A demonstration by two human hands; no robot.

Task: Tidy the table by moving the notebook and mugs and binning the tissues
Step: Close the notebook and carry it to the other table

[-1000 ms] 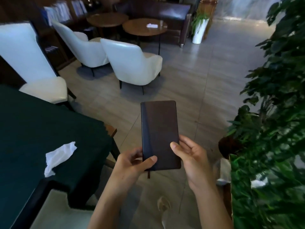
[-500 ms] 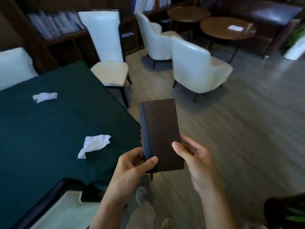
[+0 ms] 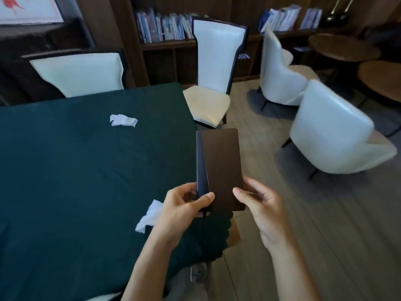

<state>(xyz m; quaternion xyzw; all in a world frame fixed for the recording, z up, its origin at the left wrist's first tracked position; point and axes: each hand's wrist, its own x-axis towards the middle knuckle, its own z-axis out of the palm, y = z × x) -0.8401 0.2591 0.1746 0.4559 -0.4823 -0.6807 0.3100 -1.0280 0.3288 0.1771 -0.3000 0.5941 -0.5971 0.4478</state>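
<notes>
A dark brown notebook (image 3: 221,168) with a black spine is held upright in front of me, just past the right edge of the table (image 3: 76,170), which has a dark green cloth. My left hand (image 3: 184,205) grips its lower left corner, thumb on the cover. My right hand (image 3: 258,205) holds its lower right edge. One crumpled white tissue (image 3: 123,120) lies on the far part of the cloth. A second tissue (image 3: 149,216) lies near the right edge, partly hidden by my left hand. No mugs are in view.
Two white high-backed chairs (image 3: 80,74) (image 3: 214,68) stand at the table's far side and corner. White armchairs (image 3: 334,131) and round wooden tables (image 3: 345,47) fill the right. A bookshelf (image 3: 165,29) lines the back wall. Wooden floor lies to the right.
My view has swung left from the plant and floor to the table and bookshelf. Both hands keep the same hold on the notebook. A second tissue has come into view.
</notes>
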